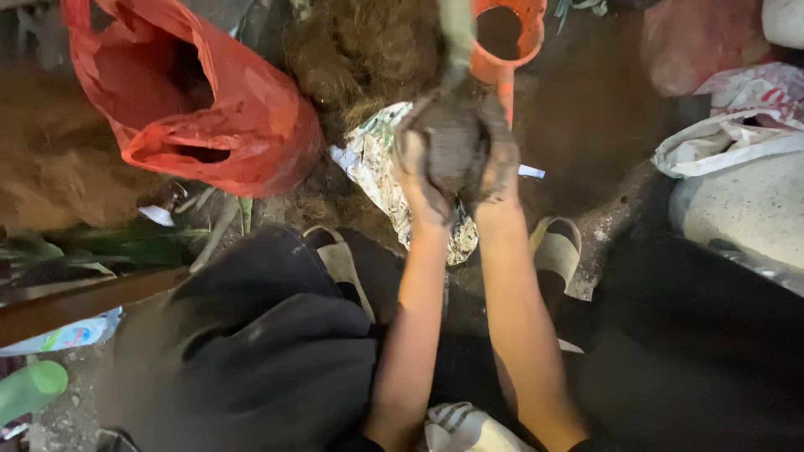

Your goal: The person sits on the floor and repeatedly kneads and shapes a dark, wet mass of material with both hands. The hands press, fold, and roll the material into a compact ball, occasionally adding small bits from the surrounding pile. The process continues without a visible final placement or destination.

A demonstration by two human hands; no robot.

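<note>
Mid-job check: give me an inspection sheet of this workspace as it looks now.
Surface: dirt ground, scattered with soil and fibre.
Job's things: soil ball around a plant's base, stem rising out of view.
Clutter: red plastic bag, open; orange pot; crumpled printed wrapper; brown fibre heap; green bottle.
Grippers: left hand and right hand cup the soil ball.
Cables: nothing seen.
Surroundings: white sacks at right; sandalled feet below.
</note>
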